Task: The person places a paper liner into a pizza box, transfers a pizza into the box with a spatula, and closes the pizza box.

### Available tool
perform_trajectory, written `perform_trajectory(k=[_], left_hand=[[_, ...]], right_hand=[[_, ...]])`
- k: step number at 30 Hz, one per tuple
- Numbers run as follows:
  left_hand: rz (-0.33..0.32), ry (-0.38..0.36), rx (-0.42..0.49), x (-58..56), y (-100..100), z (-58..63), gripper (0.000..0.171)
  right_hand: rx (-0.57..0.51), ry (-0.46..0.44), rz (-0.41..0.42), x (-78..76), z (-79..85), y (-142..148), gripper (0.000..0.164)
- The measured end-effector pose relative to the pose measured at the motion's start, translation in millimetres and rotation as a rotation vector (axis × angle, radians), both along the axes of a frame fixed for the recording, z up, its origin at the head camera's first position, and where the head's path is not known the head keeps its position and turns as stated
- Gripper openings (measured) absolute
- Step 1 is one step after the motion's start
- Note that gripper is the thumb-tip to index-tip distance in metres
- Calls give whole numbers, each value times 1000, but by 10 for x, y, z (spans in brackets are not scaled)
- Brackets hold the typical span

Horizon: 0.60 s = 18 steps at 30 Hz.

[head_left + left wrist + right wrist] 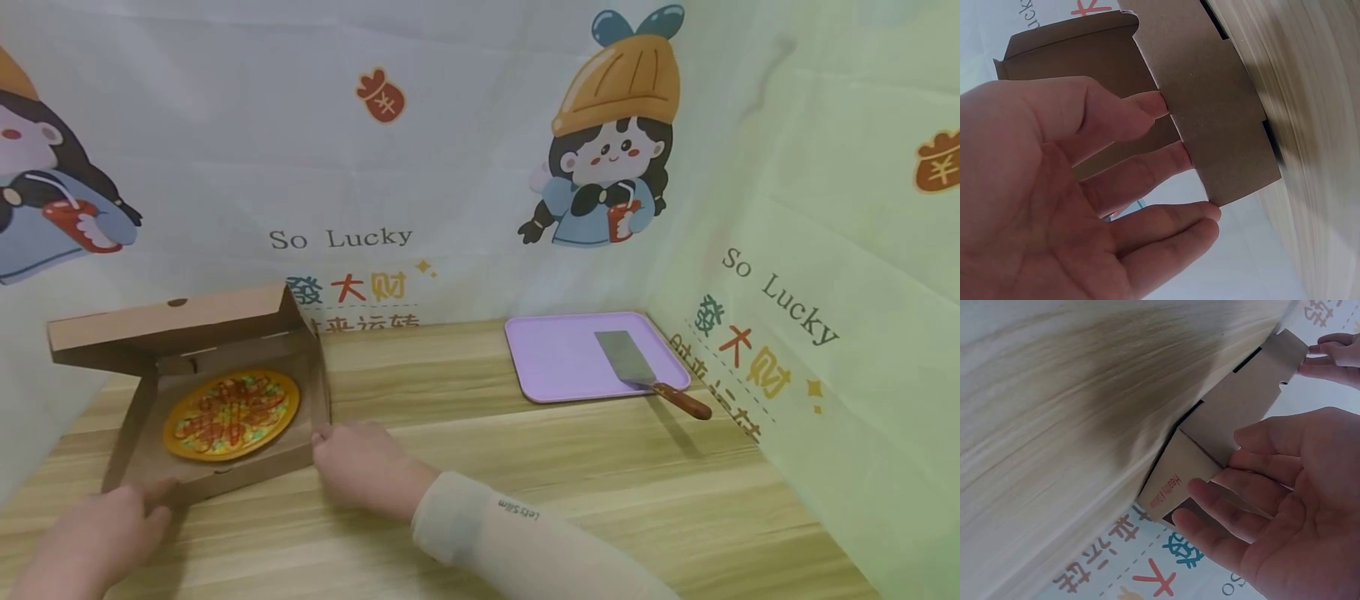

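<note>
An open cardboard pizza box [258, 476] lies on the left of the table, its lid [168, 321] raised at the back. Inside is a round pizza [232, 415] with an orange-yellow crust and mixed toppings. My left hand [97, 533] is at the front left corner; its fingertips [1179, 153] meet the upper edge of the front wall [1222, 106], thumb held off it. At the front right corner, my right hand [367, 467] touches the box with loosely bent fingers. Its thumb [1254, 437] is close to the front wall [1235, 394], the other fingers beside the side wall [1179, 465].
A lilac tray [555, 350] lies at the back right. Across it rests a spatula [626, 358], its wooden handle [682, 401] jutting over the tray's front edge. Printed cloth walls [465, 167] enclose the wood-grain table [600, 467] at the back and sides.
</note>
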<state>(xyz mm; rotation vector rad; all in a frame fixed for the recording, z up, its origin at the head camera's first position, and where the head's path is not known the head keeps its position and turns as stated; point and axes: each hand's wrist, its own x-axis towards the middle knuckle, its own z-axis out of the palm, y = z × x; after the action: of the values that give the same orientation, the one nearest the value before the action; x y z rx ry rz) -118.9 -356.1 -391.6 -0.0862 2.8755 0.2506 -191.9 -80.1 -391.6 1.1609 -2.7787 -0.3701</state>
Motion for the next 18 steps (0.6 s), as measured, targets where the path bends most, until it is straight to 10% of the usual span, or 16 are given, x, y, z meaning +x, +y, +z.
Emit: perform_trajectory(k=[18], left_hand=[[-30,55,-8,24,127,-12,51]], right_hand=[[-12,54,33,61,16,120,21]])
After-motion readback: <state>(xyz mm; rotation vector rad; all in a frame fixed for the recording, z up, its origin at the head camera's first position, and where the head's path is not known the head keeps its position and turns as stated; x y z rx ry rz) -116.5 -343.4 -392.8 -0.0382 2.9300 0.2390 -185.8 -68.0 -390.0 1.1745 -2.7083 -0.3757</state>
